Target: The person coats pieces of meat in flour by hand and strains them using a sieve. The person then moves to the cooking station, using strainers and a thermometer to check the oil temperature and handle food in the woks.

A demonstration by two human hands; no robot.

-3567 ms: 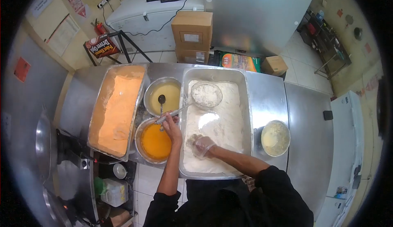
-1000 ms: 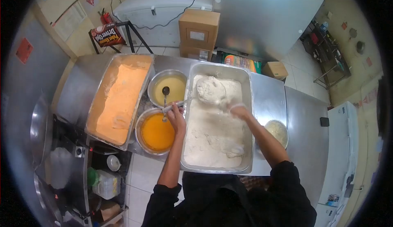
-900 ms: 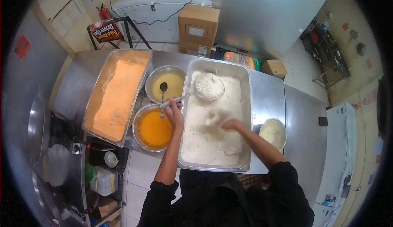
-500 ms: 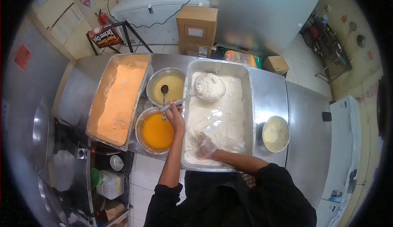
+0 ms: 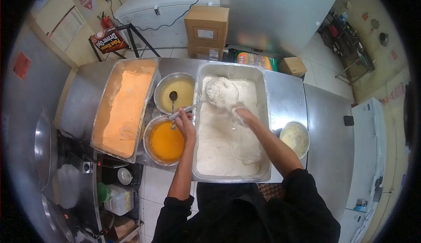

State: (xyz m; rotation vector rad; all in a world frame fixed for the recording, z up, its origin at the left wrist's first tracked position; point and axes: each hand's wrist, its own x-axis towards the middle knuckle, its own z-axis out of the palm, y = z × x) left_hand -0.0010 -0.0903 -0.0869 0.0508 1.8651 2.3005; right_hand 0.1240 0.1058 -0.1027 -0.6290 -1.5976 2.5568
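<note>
My left hand [image 5: 184,121] is closed round the handle of a strainer [image 5: 187,109]. Its round basket, heaped with white flour, rests over the far part of a deep metal tray [image 5: 267,111]. Pale flour [image 5: 228,157] covers the tray's bottom. Close to the near right side of the basket is my right hand [image 5: 244,114], in a clear plastic glove. Motion blurs its fingers, so their grip is unclear. Beneath my left wrist stands a bowl of orange liquid [image 5: 167,141]. Behind it, a bowl of pale yellow liquid [image 5: 183,89] has a dark-headed ladle [image 5: 173,95] in it.
At the left lies a second metal tray with orange powder [image 5: 127,107]. A bowl with pale residue [image 5: 294,138] stands on the steel table [image 5: 326,133] at the right. Cardboard boxes [image 5: 206,26] and a white chest freezer [image 5: 171,10] are beyond the table.
My right hand has moved from the near left of the flour tray up and right to the strainer basket. The left hand still grips the handle. The view has shifted slightly.
</note>
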